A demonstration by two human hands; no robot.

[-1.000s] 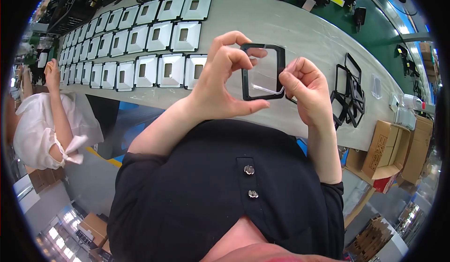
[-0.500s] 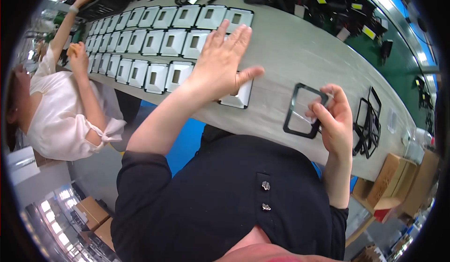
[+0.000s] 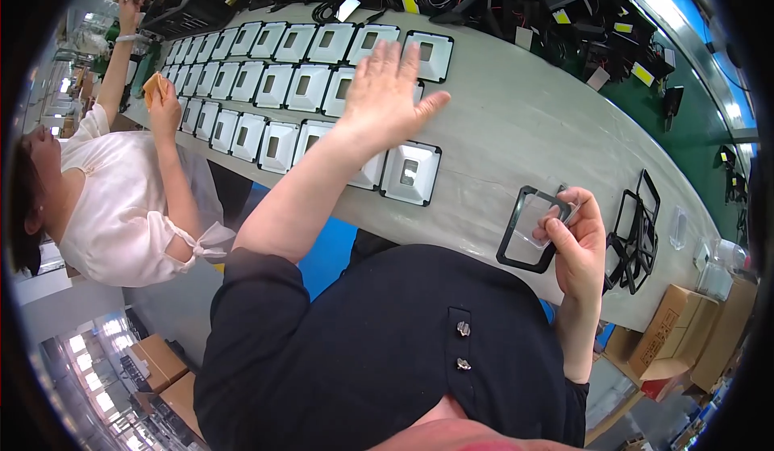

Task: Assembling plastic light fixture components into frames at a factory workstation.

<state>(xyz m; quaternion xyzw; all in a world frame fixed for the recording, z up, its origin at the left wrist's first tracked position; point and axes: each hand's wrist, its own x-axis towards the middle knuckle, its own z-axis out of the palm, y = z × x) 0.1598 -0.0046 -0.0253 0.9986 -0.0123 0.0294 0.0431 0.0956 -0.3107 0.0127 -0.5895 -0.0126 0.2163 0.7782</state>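
Observation:
My left hand (image 3: 387, 100) is stretched out with spread fingers over the right end of rows of white square housings (image 3: 306, 87). These have black corners and a rectangular opening in the middle. I cannot tell whether the palm touches one. A nearer housing (image 3: 409, 175) lies just below that hand. In my right hand (image 3: 576, 237) a black rectangular frame (image 3: 508, 237) is pinched between thumb and fingers, held tilted above the near side of the table. A clear pane (image 3: 534, 213) is gripped together with it, partly hidden by the fingers.
More black frames (image 3: 637, 233) lie in a loose pile on the right of the grey table (image 3: 492, 104). Black parts with cables (image 3: 484, 4) fill the far side. Open cardboard boxes (image 3: 673, 330) stand at the lower right. A co-worker (image 3: 129, 201) holds an orange cloth-like thing at the left.
My left hand has moved away from me across the housings, uncovering more of the nearest one. My right hand has brought the frame and pane slightly nearer. The view has shifted a little.

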